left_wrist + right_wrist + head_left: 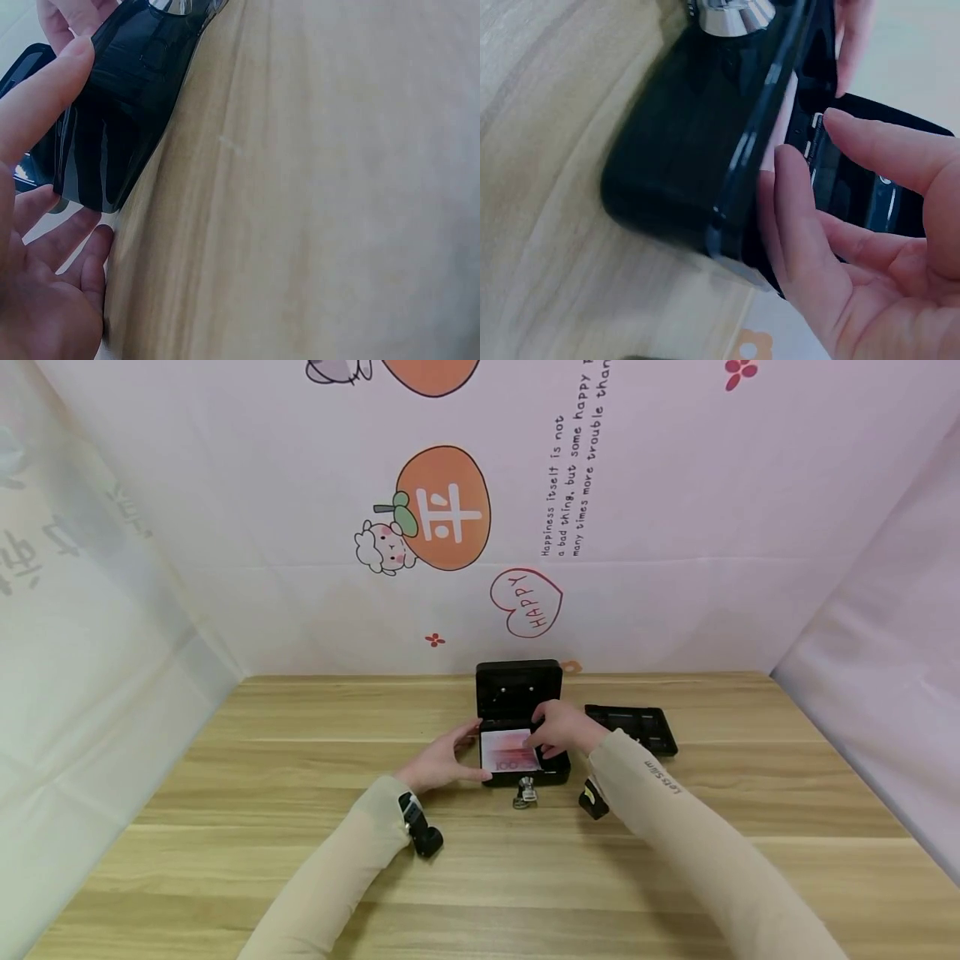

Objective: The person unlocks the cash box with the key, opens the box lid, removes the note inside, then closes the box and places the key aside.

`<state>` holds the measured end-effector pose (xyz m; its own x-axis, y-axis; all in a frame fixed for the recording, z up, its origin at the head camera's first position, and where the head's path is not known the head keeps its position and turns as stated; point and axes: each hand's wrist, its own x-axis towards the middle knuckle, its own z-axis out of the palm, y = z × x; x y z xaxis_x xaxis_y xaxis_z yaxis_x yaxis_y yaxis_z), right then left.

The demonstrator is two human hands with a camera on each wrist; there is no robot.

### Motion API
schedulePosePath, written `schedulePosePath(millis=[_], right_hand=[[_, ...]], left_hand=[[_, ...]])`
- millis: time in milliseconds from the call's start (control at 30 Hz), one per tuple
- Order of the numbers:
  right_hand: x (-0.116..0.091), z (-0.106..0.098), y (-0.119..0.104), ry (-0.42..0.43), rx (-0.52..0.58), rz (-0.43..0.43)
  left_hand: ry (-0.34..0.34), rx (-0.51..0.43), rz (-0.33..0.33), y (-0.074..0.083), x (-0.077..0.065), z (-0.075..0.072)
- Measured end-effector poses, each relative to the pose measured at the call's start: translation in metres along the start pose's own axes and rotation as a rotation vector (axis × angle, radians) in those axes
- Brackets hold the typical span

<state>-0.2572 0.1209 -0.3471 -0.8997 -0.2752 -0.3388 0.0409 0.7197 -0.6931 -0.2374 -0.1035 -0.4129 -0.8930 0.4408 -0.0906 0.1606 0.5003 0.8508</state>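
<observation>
A black cash box (517, 780) stands with its lid (517, 687) raised at the back of the table. Inside lies a stack of pink banknotes (506, 750) printed with 100, at the left of the box. My left hand (440, 762) holds the box's left end, thumb at the front corner and fingers against the side and back. Reaching in from the right, my right hand (566, 728) has its fingers down at the right edge of the stack; its thumb (855, 131) stands apart from them. Metal keys (526, 791) hang at the lock in the front wall.
A black compartment tray (660, 731) lies on the wooden table (300, 743) to the right of the box, partly behind my right wrist. Close behind the table hangs a printed white cloth (645, 610). Wrist cameras sit on both forearms.
</observation>
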Motion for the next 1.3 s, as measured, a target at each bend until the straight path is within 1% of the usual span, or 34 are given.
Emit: schedulePosePath(millis=[300, 567, 733, 967, 1067, 1233, 1267, 1300], right_hand=[[0.006, 0.004, 0.0, 0.006, -0.035, 0.017], [0.007, 0.008, -0.002, 0.021, -0.097, 0.016], [0.007, 0.01, -0.003, 0.021, -0.116, 0.012], [0.008, 0.013, -0.004, 0.043, -0.165, 0.01], [0.006, 0.015, -0.004, 0.05, -0.178, 0.007], [0.004, 0.017, -0.004, 0.068, -0.163, -0.006], [0.004, 0.018, -0.004, 0.073, -0.156, -0.009], [0.004, 0.018, -0.003, 0.078, -0.155, -0.016]], left_hand=[[0.01, 0.028, 0.015, 0.002, 0.0, -0.002], [0.012, 0.014, 0.033, 0.0, 0.003, -0.003], [0.003, 0.017, 0.029, -0.003, 0.006, -0.003], [-0.003, 0.013, 0.036, -0.005, 0.006, -0.003], [-0.002, 0.012, 0.034, -0.006, 0.006, -0.002], [0.002, 0.017, 0.036, -0.004, 0.003, -0.001], [0.0, 0.014, 0.034, 0.002, 0.0, -0.001], [0.001, 0.013, 0.031, 0.002, -0.001, -0.001]])
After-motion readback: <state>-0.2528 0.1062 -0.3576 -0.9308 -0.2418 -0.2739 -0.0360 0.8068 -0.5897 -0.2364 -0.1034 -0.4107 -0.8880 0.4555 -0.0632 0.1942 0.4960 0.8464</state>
